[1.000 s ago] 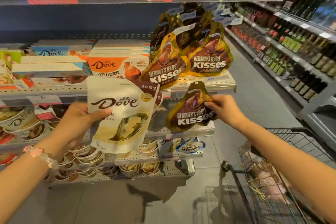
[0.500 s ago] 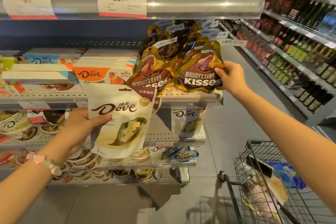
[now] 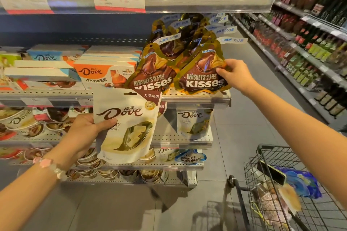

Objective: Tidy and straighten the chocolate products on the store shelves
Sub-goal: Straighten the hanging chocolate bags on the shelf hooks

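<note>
My left hand (image 3: 85, 133) grips a cream Dove pouch (image 3: 129, 124) by its left edge, holding it upright in front of the shelves. My right hand (image 3: 234, 75) pinches the right edge of a gold and brown Hershey's Kisses bag (image 3: 201, 78) that stands at the front right of the upper shelf (image 3: 197, 97). A second Kisses bag (image 3: 152, 78) stands to its left, with several more behind. Another Dove pouch (image 3: 193, 124) stands on the shelf below.
Flat Dove boxes (image 3: 105, 69) are stacked left of the Kisses bags. Dove cups (image 3: 22, 120) fill the lower shelves on the left. A blue Kisses bag (image 3: 190, 157) lies lower down. A wire cart (image 3: 293, 189) with goods stands at bottom right. Bottles line the far aisle shelves (image 3: 309, 43).
My right hand carried the Kisses bag up from the lower shelf level to the front right of the upper shelf, where it stands now. My left hand kept the Dove pouch.
</note>
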A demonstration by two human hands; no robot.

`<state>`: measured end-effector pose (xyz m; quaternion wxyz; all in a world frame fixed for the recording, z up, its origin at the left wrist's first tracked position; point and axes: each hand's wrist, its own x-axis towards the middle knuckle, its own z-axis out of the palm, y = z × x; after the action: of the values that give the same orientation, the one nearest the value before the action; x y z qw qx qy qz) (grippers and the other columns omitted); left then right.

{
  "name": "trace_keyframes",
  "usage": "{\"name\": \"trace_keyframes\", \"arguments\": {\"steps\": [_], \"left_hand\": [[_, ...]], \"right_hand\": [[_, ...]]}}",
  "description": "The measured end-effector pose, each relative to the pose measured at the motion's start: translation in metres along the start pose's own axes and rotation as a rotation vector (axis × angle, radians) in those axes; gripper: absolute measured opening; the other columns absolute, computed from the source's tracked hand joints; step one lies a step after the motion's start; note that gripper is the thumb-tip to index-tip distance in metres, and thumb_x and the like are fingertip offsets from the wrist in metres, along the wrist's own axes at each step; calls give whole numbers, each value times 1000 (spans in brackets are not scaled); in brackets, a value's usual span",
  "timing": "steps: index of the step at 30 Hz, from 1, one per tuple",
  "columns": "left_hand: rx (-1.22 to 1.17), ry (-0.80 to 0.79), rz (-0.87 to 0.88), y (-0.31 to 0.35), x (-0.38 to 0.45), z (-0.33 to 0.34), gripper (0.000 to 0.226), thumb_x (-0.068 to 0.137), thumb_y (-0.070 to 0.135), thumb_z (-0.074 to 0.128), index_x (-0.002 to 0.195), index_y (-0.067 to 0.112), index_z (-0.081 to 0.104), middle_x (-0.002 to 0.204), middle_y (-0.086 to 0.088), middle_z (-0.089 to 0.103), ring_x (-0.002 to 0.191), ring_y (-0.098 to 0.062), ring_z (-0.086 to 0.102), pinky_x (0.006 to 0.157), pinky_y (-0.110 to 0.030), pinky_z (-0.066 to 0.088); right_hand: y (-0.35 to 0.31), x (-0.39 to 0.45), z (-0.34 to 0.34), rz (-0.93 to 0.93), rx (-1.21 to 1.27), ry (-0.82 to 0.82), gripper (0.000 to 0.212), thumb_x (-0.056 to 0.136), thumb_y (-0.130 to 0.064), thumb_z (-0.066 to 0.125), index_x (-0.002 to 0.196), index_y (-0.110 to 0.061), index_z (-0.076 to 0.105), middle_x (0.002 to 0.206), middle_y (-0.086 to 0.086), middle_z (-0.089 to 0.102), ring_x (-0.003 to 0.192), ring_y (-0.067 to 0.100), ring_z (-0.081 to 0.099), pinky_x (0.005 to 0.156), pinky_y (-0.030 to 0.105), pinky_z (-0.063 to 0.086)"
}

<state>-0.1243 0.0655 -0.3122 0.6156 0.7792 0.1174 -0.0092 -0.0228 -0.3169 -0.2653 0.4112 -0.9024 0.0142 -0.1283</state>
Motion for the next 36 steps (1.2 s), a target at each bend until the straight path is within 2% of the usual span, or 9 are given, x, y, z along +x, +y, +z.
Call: {"name": "trace_keyframes", "arguments": {"steps": [5,8,10,16,22,25,29,33,36], "left_hand": [[-34,-1,21,4,-5,8,12,76,8,71,64,6,72,85,-35,65,79,-53,61,71,-47,51],[-91,-4,47,2,-9,15,16,81,2,66,67,8,71,68,-8,73,64,-27,67,48,-28,53],[-149,5,36,-2,-13,22,7,81,2,66,77,8,68,69,-2,74,69,-23,66,59,-33,55],[-251,-7,38,-9,-24,43,9,81,0,63,81,9,67,72,1,74,66,-14,69,51,-25,55],[-303,21,3,-29,-32,50,12,79,0,64,88,7,69,82,-3,75,78,-17,71,62,-30,59],[-288,20,-11,-37,-36,55,12,80,-1,63,90,4,68,81,-2,75,72,-14,71,51,-22,55],[-191,-12,-2,-39,-35,56,8,79,-2,65,78,4,70,74,-5,74,52,-10,66,38,-18,45],[-98,-35,16,-40,-26,38,10,61,18,78,71,18,77,71,-5,74,81,-24,69,74,-28,53],[-48,12,47,-43,-19,19,12,61,17,77,68,27,77,75,2,75,79,-11,68,70,-18,52]], "right_hand": [[4,-13,7,-50,-26,48,50,83,-20,65,127,-13,44,123,5,57,106,15,53,84,27,43],[3,-41,13,-182,6,372,53,81,-27,62,128,-13,42,127,4,50,115,12,45,98,34,40],[3,-75,29,-353,80,477,41,83,-27,57,118,-9,48,117,4,52,109,11,46,94,36,42],[-7,-159,110,-27,430,-421,43,71,-33,76,103,-16,53,93,-1,59,85,11,57,79,39,54],[-1,-155,141,215,656,-505,25,74,-14,76,95,-11,63,87,10,66,83,19,63,83,36,55],[5,-153,150,291,763,-608,19,82,-8,66,102,-6,68,101,11,71,96,21,67,83,31,56],[9,-149,160,368,771,-600,14,88,-5,57,98,-3,67,84,1,72,73,10,68,61,18,52],[24,-143,161,376,739,-526,11,89,-5,56,89,-3,67,76,9,68,67,28,47,54,29,39],[41,-139,155,373,681,-480,12,89,-4,56,85,-7,67,81,14,67,71,28,52,65,38,45]]}}
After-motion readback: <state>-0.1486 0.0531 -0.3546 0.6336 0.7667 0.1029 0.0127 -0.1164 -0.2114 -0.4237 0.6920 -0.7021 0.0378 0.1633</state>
